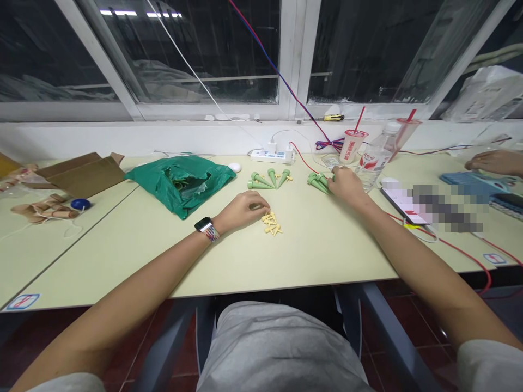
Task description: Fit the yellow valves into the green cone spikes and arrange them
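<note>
My left hand [243,212], with a watch on its wrist, has thumb and fingertips pinched together at the upper left edge of a small pile of yellow plastic pieces [273,224]. Whatever lies between those fingertips is hidden. Farther right, my right hand [346,184] is closed on a green plastic spike at a bunch of green cone-shaped spikes [317,181]; its fingers cover part of the bunch. Between the hands, toward the wall, several green spikes [261,179] lie fanned out with their points together. Small yellow pieces show among them.
A torn green plastic bag [196,188] and an opened cardboard box [87,177] lie left. A power strip [273,156] sits by the wall. Near my right hand stand a drink cup [352,147], a water bottle [371,163] and a phone [402,204]. Another person's hand [494,161] is far right.
</note>
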### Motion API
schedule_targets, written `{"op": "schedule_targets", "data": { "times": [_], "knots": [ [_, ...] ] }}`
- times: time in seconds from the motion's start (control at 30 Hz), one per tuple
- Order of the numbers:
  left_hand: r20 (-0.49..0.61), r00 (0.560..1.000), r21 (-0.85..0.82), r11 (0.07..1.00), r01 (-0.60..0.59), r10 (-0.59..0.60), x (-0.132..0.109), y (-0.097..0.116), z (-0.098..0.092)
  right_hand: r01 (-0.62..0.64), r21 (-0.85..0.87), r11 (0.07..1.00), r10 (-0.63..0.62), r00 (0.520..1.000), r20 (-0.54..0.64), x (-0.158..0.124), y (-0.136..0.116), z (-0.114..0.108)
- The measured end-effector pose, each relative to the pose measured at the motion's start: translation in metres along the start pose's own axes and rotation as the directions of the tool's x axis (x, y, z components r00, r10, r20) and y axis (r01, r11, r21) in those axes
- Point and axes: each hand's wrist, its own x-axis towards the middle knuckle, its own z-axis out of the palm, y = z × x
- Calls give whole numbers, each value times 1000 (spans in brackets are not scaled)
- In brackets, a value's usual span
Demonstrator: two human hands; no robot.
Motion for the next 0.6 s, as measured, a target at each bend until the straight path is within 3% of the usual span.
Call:
{"op": "schedule_targets", "data": {
  "times": [0.1, 0.2, 0.4, 0.47, 0.6],
  "knots": [
    [15, 1000, 41, 999, -18, 17, 0, -2, 1, 70, 23, 997, -68, 995, -77, -3, -4, 3],
    [22, 998, 41, 997, -59, 58, -1, -2, 3, 219, 64, 974, -208, 968, -141, -7, -15, 9],
    [109, 990, -19, 996, -87, 88, -4, 16, 8, 573, 71, 817, -564, 818, -110, 2, -61, 22],
    [120, 988, -30, 995, -96, 99, -4, 21, 10, 607, 43, 793, -604, 794, -69, 15, -76, 24],
    [121, 985, -36, 993, -116, 120, -4, 24, 12, 554, 19, 832, -554, 827, 94, 44, -96, 28]
  ]
}}
